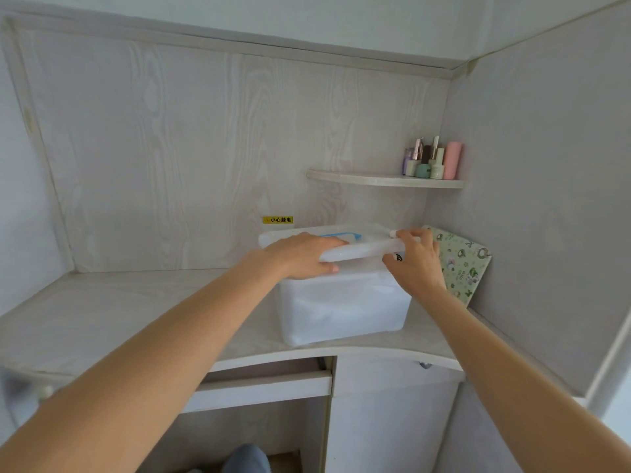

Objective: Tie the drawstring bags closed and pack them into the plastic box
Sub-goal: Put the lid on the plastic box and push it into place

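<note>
head view | plastic box [345, 305] sitting centre-right of frame on desk [102, 312], pale contents showing inside | left hand [300, 256] pressing flat on lid [362, 249], right hand [415, 259] gripping its right end | packing looking finished, lid closing seemingly remaining

Through the cloudy wall of the plastic box [345, 308] I cannot distinguish its contents, and my left hand [302, 256] hides the lid's [362, 249] nine o'clock part.
</note>
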Tool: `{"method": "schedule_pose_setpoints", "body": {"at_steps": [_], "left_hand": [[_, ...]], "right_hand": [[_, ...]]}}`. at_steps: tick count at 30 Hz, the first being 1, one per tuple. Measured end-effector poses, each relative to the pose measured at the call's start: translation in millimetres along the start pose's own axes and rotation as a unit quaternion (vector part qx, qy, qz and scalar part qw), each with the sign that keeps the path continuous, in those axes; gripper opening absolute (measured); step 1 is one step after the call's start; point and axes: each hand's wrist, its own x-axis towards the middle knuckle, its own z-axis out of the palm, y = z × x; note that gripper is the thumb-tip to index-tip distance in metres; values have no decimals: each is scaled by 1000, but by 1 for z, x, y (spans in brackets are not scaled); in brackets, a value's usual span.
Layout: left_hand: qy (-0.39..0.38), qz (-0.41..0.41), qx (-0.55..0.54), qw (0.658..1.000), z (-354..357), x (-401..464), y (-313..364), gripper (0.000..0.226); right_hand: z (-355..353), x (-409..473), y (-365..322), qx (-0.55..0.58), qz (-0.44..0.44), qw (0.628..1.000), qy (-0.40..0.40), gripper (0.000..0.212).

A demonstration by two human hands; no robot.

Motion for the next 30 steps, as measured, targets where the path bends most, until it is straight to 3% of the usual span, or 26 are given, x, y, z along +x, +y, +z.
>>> {"method": "schedule_pose_setpoints", "body": {"at_steps": [10,14,19,24,27,30], "left_hand": [[-64,7,-14,998,0,-1,6,50],[-59,2,-5,998,2,0,6,49],[-59,24,-21,998,4,-4,3,53],[-50,8,-4,999,0,-4,2,52],[-39,-7,9,999,5,1,5,56],[-34,-18,12,999,13,7,3,61]], "right_hand": [[-6,-7,-3,-40,38,998,-23,52],[-11,-6,3,68,56,996,-11,31],[-9,2,3,36,92,995,16,33],[-2,9,-3,56,117,992,12,18],[0,10,-4,72,124,990,8,20],[1,12,2,73,113,991,3,40]]}}
